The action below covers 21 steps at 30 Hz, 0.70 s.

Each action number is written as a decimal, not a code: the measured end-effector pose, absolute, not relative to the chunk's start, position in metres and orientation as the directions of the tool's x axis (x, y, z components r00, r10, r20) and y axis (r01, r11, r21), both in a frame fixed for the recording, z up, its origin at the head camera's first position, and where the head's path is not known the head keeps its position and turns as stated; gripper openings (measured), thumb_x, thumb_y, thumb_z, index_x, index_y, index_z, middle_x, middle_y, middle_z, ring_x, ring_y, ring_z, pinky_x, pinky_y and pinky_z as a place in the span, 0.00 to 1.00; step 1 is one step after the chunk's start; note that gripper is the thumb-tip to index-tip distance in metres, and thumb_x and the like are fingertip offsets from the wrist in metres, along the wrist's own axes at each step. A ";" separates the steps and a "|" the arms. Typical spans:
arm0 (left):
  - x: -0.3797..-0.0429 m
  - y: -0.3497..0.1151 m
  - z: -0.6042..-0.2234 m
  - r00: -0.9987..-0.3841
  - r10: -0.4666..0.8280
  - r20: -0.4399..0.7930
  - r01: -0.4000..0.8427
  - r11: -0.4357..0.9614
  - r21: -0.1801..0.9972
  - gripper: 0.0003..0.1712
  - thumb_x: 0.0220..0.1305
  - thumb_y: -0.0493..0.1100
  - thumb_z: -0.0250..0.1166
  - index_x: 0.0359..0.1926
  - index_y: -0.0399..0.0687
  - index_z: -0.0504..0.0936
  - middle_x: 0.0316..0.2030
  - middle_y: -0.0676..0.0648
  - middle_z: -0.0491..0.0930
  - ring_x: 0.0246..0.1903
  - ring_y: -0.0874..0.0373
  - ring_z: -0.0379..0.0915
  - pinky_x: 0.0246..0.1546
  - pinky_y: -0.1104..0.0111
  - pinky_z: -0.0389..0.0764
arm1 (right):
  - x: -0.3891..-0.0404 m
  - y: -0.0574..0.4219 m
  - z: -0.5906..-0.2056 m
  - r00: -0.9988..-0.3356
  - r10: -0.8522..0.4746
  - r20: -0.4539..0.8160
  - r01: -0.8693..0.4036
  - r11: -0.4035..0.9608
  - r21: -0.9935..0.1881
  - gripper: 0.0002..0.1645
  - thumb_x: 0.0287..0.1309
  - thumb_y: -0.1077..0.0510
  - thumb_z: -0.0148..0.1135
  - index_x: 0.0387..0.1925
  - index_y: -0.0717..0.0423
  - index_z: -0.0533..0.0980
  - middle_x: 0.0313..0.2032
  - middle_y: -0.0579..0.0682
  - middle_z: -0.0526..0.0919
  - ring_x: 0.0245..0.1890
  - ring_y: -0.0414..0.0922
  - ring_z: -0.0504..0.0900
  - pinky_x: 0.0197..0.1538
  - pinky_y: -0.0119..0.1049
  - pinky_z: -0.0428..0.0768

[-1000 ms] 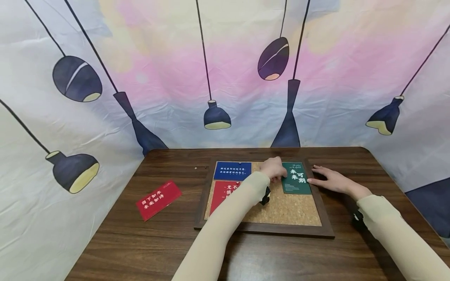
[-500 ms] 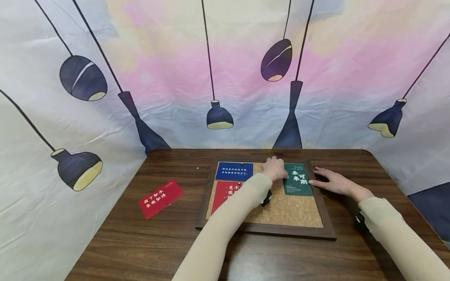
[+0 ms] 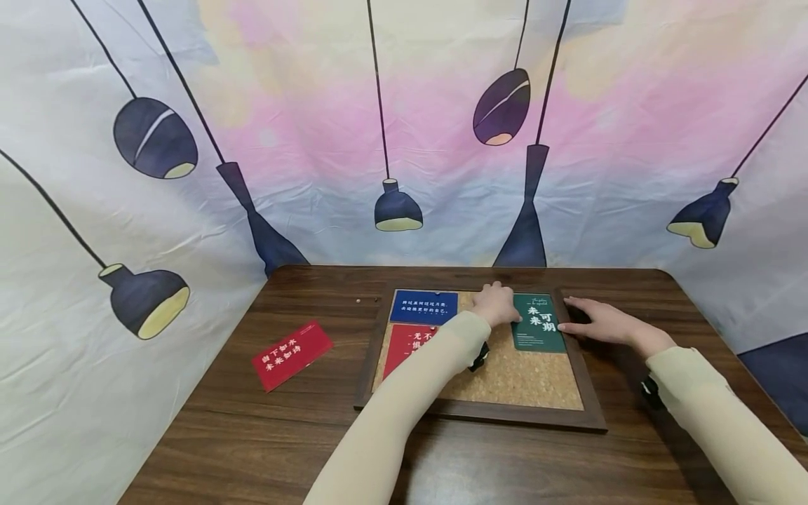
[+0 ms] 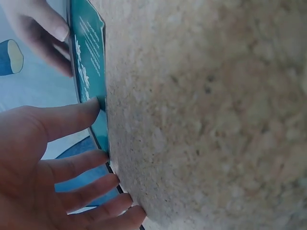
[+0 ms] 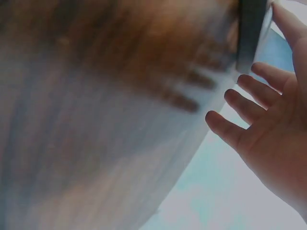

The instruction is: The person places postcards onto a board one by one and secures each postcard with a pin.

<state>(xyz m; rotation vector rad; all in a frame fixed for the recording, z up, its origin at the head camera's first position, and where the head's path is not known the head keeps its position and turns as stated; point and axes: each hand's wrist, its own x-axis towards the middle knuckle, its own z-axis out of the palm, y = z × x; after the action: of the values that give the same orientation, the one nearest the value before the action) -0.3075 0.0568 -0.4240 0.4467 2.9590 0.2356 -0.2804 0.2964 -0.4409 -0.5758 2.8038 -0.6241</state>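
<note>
A green card [image 3: 539,326] with white writing lies at the upper right of a cork board [image 3: 530,386] in a dark wooden frame. At the card's left side is my left hand [image 3: 496,305]; in the left wrist view its thumb [image 4: 79,117] touches the green card and its fingers reach down to the cork and the far frame edge. Nothing is gripped in it. My right hand [image 3: 602,321] rests by the board's right side, thumb at the frame beside the card. Its loosely spread fingers [image 5: 242,105] show in the right wrist view.
On the board's left half are a blue card [image 3: 423,306] and a red card [image 3: 404,344], partly behind the left sleeve, each with a pin. Another red card [image 3: 292,355] lies on the wooden table [image 3: 208,435] to the left. A small pin [image 3: 358,301] lies near the frame.
The head view has shifted slightly, so everything sits a little further right. Both hands keep nearly the same place against the board and the green card.
</note>
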 end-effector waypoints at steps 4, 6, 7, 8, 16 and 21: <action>-0.309 0.056 -0.425 -0.940 0.320 -0.116 0.295 0.937 0.189 0.20 0.62 0.61 0.71 0.49 0.58 0.86 0.63 0.49 0.73 0.60 0.51 0.69 0.39 0.61 0.78 | -0.280 0.291 -0.432 -0.893 -0.442 -0.083 -0.365 0.821 -0.440 0.52 0.68 0.37 0.59 0.73 0.72 0.57 0.71 0.77 0.57 0.68 0.73 0.60 0.62 0.68 0.65; -0.309 0.055 -0.425 -0.938 0.326 -0.118 0.300 0.934 0.194 0.21 0.61 0.61 0.71 0.51 0.57 0.86 0.63 0.49 0.73 0.60 0.51 0.69 0.39 0.61 0.78 | -0.279 0.288 -0.426 -0.889 -0.453 -0.069 -0.378 0.810 -0.449 0.51 0.69 0.38 0.60 0.74 0.71 0.57 0.71 0.76 0.56 0.69 0.73 0.59 0.63 0.68 0.65; -0.309 0.054 -0.424 -0.937 0.329 -0.119 0.303 0.933 0.196 0.22 0.61 0.61 0.71 0.52 0.57 0.85 0.63 0.49 0.73 0.59 0.51 0.69 0.39 0.61 0.78 | -0.279 0.287 -0.423 -0.885 -0.461 -0.063 -0.386 0.803 -0.454 0.50 0.69 0.39 0.60 0.74 0.71 0.57 0.71 0.76 0.56 0.69 0.72 0.59 0.63 0.67 0.65; -0.309 0.054 -0.424 -0.935 0.332 -0.121 0.306 0.931 0.197 0.23 0.62 0.61 0.71 0.53 0.56 0.85 0.63 0.49 0.73 0.60 0.51 0.69 0.40 0.61 0.78 | -0.278 0.285 -0.421 -0.881 -0.470 -0.057 -0.394 0.795 -0.461 0.49 0.69 0.40 0.60 0.74 0.71 0.57 0.71 0.76 0.56 0.69 0.72 0.59 0.64 0.67 0.65; -0.307 0.050 -0.419 -0.924 0.358 -0.133 0.327 0.922 0.208 0.29 0.63 0.60 0.70 0.60 0.54 0.82 0.65 0.48 0.71 0.62 0.50 0.68 0.47 0.60 0.79 | -0.271 0.271 -0.407 -0.863 -0.504 -0.036 -0.438 0.781 -0.445 0.43 0.69 0.45 0.63 0.72 0.69 0.62 0.69 0.73 0.65 0.68 0.70 0.64 0.63 0.66 0.67; -0.307 0.048 -0.418 -0.914 0.375 -0.154 0.338 0.915 0.220 0.29 0.64 0.60 0.69 0.62 0.54 0.81 0.68 0.47 0.68 0.64 0.49 0.66 0.50 0.59 0.78 | -0.266 0.263 -0.407 -0.835 -0.544 -0.083 -0.453 0.766 -0.455 0.39 0.69 0.46 0.63 0.69 0.68 0.67 0.65 0.70 0.71 0.65 0.67 0.69 0.60 0.63 0.71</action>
<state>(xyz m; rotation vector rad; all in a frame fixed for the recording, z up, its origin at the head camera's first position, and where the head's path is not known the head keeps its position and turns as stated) -0.3071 0.0480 -0.4184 0.5424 2.8831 0.2808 -0.2659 0.2631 -0.4071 -0.7864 2.7516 -0.6293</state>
